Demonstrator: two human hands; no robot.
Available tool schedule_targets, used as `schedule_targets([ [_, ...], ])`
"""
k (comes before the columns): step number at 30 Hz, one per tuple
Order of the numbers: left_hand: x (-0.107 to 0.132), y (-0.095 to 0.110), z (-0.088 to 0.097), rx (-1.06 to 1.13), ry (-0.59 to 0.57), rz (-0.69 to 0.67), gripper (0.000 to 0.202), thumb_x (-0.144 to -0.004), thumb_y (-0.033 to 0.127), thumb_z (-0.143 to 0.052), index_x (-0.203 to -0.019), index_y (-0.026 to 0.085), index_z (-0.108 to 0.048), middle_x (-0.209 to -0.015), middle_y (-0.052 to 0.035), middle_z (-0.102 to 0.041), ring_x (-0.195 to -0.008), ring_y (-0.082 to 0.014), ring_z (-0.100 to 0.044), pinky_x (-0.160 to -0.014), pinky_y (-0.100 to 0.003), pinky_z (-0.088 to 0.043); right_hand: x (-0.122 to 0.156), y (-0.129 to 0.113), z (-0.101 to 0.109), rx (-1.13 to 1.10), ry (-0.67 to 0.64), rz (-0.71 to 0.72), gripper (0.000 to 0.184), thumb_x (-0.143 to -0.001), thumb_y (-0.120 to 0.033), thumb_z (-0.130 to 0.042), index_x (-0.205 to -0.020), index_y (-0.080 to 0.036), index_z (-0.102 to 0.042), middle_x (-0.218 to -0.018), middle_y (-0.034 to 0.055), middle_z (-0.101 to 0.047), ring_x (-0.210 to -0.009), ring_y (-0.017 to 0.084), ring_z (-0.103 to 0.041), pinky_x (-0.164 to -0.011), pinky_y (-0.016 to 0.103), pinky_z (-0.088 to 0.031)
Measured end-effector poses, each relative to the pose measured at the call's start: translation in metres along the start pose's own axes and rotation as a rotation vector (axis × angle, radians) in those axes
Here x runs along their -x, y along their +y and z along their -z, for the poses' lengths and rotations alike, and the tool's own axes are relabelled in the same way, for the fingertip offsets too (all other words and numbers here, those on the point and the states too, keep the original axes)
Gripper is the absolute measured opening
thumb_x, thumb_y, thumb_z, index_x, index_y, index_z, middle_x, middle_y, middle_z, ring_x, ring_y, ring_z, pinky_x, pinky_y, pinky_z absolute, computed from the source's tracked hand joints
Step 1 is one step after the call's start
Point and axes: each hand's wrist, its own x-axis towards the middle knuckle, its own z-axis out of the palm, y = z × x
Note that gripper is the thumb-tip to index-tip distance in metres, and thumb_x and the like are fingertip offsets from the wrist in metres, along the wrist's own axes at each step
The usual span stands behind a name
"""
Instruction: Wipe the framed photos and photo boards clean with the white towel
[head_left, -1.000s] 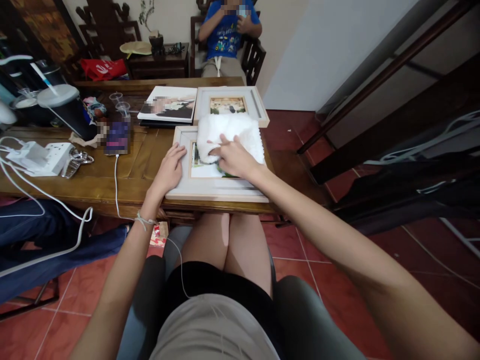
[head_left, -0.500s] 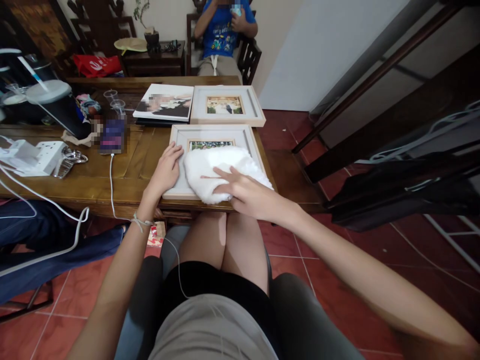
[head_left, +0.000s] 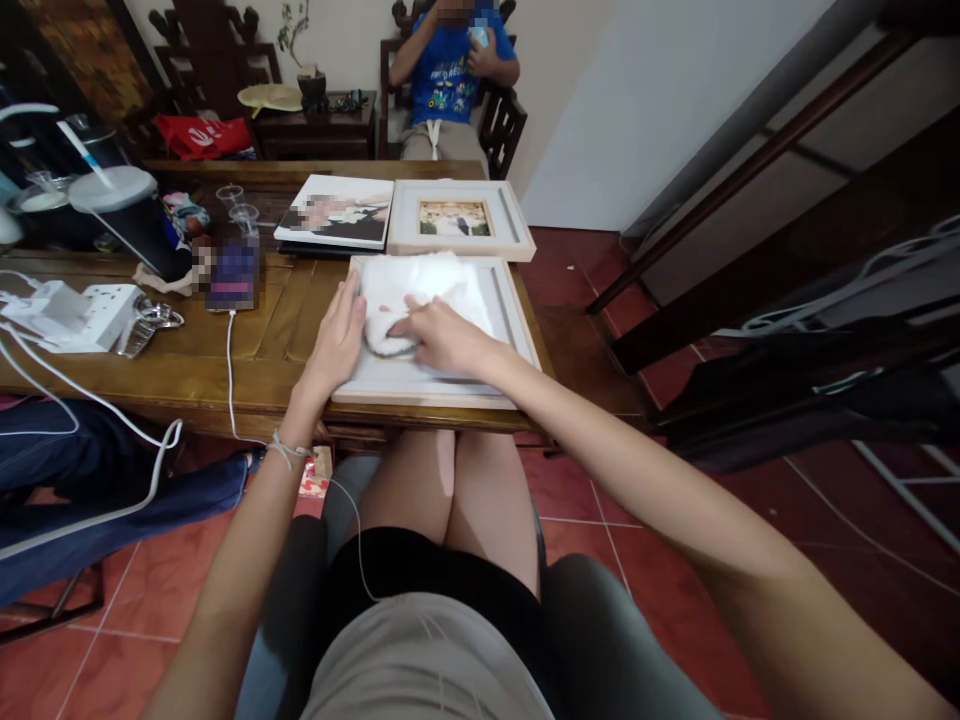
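A light wooden picture frame [head_left: 435,398] lies flat on the table in front of me. Along its left edge rests my left hand [head_left: 339,335], fingers stretched out and touching the rim. Spread over the upper left of the frame is a fluffy white cloth [head_left: 427,278], which hides the picture beneath. My right hand [head_left: 446,335] presses down on this cloth with bent fingers gripping it; the hand is slightly blurred.
Behind lie a second picture frame [head_left: 517,240] and a photo panel [head_left: 337,212]. A phone [head_left: 231,278] on a charging cable, a power strip [head_left: 105,315] and a lidded cup [head_left: 131,215] with a straw are at left. A person in a blue shirt [head_left: 450,75] sits beyond the table.
My right hand has moved the white cloth up and left across the frame, uncovering its lower right part. My left hand has turned slightly along the left edge.
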Motion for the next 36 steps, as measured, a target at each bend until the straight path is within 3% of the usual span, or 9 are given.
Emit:
schedule_targets([
  [5,0.000,-0.001,-0.001,0.030,-0.009,0.000,0.064,-0.099,0.061,-0.020,-0.147,0.022,-0.039,-0.156,-0.0075,-0.037,-0.146,-0.0225,-0.030,-0.122,-0.040,-0.020,0.061,-0.023,0.022,-0.121,-0.119,0.150,0.063,-0.062,0.007,-0.039,-0.107,-0.020,-0.073,-0.115,0.0059,-0.072,-0.131,0.028,-0.051,-0.109,0.050,-0.037],
  [8,-0.002,-0.003,-0.002,0.019,-0.032,0.023,0.062,-0.100,0.059,-0.022,-0.143,0.021,-0.046,-0.153,-0.0073,-0.042,-0.146,-0.0230,-0.031,-0.122,-0.041,-0.020,0.072,-0.025,0.035,-0.135,-0.179,0.151,0.060,-0.062,0.007,-0.039,-0.103,-0.020,-0.074,-0.103,0.0058,-0.076,-0.123,0.027,-0.057,-0.104,0.044,-0.043],
  [10,-0.002,-0.003,-0.002,0.008,-0.036,0.035,0.062,-0.100,0.058,-0.022,-0.141,0.021,-0.048,-0.152,-0.0073,-0.044,-0.145,-0.0228,-0.031,-0.122,-0.041,-0.021,0.066,-0.028,0.035,-0.108,-0.197,0.138,0.057,-0.065,0.007,-0.042,-0.105,-0.019,-0.073,-0.104,0.0067,-0.075,-0.125,0.029,-0.056,-0.101,0.044,-0.045],
  [14,-0.001,0.001,0.000,0.008,-0.036,0.012,0.065,-0.100,0.059,-0.019,-0.145,0.020,-0.043,-0.155,-0.0083,-0.039,-0.146,-0.0216,-0.030,-0.122,-0.039,-0.019,0.035,-0.035,0.015,0.048,-0.139,0.129,0.055,-0.072,0.004,-0.047,-0.117,-0.020,-0.069,-0.135,0.0095,-0.061,-0.138,0.035,-0.039,-0.104,0.055,-0.039],
  [16,0.001,0.003,0.001,0.017,-0.038,-0.013,0.063,-0.099,0.060,-0.019,-0.150,0.024,-0.035,-0.159,-0.0053,-0.030,-0.148,-0.0206,-0.023,-0.122,-0.038,-0.017,0.017,-0.032,0.004,0.119,-0.090,0.123,0.055,-0.075,0.004,-0.047,-0.120,-0.020,-0.067,-0.144,0.0102,-0.053,-0.138,0.036,-0.039,-0.106,0.058,-0.036],
  [20,0.003,0.003,0.002,0.025,-0.064,-0.021,0.063,-0.099,0.059,-0.021,-0.154,0.028,-0.024,-0.163,-0.0019,-0.018,-0.150,-0.0208,-0.012,-0.123,-0.038,-0.011,-0.018,-0.006,-0.007,0.228,0.014,0.037,0.056,-0.080,0.003,-0.044,-0.128,-0.019,-0.063,-0.153,0.0082,-0.043,-0.140,0.037,-0.035,-0.108,0.061,-0.032],
  [26,0.001,0.004,0.002,0.028,-0.042,-0.003,0.059,-0.101,0.055,-0.019,-0.153,0.028,-0.026,-0.162,-0.0003,-0.023,-0.149,-0.0202,-0.018,-0.123,-0.039,-0.014,-0.064,0.025,-0.005,0.262,0.133,-0.098,0.049,-0.087,-0.004,-0.047,-0.131,-0.022,-0.060,-0.155,0.0060,-0.038,-0.144,0.039,-0.025,-0.113,0.064,-0.022],
  [31,-0.002,-0.006,-0.001,-0.020,-0.087,0.004,0.057,-0.101,0.049,-0.031,-0.151,0.022,-0.029,-0.161,-0.0059,-0.026,-0.148,-0.0241,-0.022,-0.123,-0.044,-0.016,-0.060,0.027,-0.010,0.228,0.107,-0.121,0.053,-0.086,0.000,-0.042,-0.132,-0.018,-0.060,-0.156,0.0065,-0.036,-0.145,0.040,-0.021,-0.113,0.065,-0.023],
  [36,-0.003,-0.022,-0.003,-0.104,-0.133,-0.079,0.052,-0.093,0.028,-0.048,-0.143,0.019,-0.044,-0.155,-0.0099,-0.039,-0.147,-0.0267,-0.026,-0.122,-0.049,-0.020,-0.021,0.064,0.000,0.206,0.146,-0.199,0.055,-0.078,0.004,-0.046,-0.124,-0.017,-0.067,-0.144,0.0130,-0.052,-0.140,0.037,-0.036,-0.110,0.062,-0.031],
])
